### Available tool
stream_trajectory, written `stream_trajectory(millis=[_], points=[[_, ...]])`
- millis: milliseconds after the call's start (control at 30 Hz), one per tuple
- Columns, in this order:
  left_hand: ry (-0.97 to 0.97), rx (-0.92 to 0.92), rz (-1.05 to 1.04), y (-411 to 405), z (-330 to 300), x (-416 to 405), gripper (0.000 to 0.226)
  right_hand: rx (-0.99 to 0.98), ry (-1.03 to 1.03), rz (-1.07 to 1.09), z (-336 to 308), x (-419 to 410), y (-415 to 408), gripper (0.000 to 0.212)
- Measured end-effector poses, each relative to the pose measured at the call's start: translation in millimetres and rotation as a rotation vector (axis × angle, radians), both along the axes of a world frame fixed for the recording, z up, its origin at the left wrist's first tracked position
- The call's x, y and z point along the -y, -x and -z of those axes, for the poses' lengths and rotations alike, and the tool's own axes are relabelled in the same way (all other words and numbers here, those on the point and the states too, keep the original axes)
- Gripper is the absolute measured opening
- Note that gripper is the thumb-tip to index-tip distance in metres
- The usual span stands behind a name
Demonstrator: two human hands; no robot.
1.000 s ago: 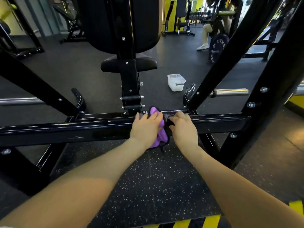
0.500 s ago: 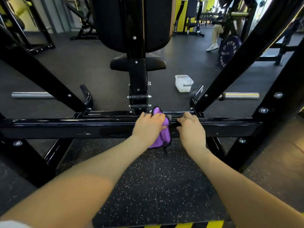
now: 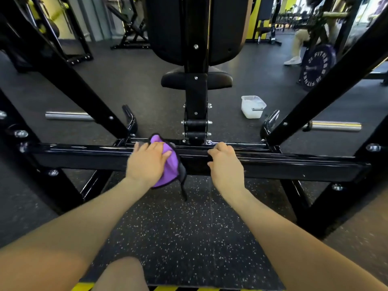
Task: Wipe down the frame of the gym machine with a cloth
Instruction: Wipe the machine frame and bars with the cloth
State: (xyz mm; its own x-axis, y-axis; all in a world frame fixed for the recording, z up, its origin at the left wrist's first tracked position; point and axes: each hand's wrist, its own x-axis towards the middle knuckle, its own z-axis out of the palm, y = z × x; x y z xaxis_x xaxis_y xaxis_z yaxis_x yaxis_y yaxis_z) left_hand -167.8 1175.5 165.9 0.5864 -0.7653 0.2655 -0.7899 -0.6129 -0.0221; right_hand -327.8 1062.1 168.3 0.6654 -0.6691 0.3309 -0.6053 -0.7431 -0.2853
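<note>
On the black crossbar (image 3: 283, 162), the left hand (image 3: 147, 162) presses the purple cloth (image 3: 170, 164) flat, now slid leftward. Beside it, the right hand (image 3: 225, 164) stays curled over the bar, a wider gap between them than before.

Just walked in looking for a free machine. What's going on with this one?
A person is cleaning it. Their left hand presses a purple cloth against the black horizontal frame bar, fingers fairly straight over the cloth. Their right hand grips the same bar just beside it, apparently for support. A white plastic tub sits on the floor beyond the bar, by the seat.
</note>
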Motion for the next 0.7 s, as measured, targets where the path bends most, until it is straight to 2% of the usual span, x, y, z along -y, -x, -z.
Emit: stream_trajectory(millis=[167,267,333,433,567,700], points=[[-0.012,0.037,0.169,50.1,9.0,45.1,0.050,-0.036,-0.001,0.006,-4.0,-1.5,-0.1,0.022],[-0.075,0.077,0.254,32.6,5.4,28.9,0.053,-0.071,0.024,0.012,-5.0,-1.8,-2.1,0.018],[-0.079,0.062,0.212,3.0,5.8,3.4,0.053,-0.074,0.043,0.029,-6.3,-1.2,-5.4,0.017],[-0.033,0.008,0.037,-35.5,9.5,-28.0,0.049,-0.109,0.078,0.031,-7.2,-2.9,-9.1,0.014],[0.036,-0.054,-0.139,-5.2,4.3,-15.8,0.045,-0.145,0.088,0.026,-8.6,-5.5,-8.5,0.014],[-0.014,0.045,0.088,34.2,11.4,16.6,0.053,-0.138,0.064,0.019,-11.8,-12.0,-17.1,0.017]])
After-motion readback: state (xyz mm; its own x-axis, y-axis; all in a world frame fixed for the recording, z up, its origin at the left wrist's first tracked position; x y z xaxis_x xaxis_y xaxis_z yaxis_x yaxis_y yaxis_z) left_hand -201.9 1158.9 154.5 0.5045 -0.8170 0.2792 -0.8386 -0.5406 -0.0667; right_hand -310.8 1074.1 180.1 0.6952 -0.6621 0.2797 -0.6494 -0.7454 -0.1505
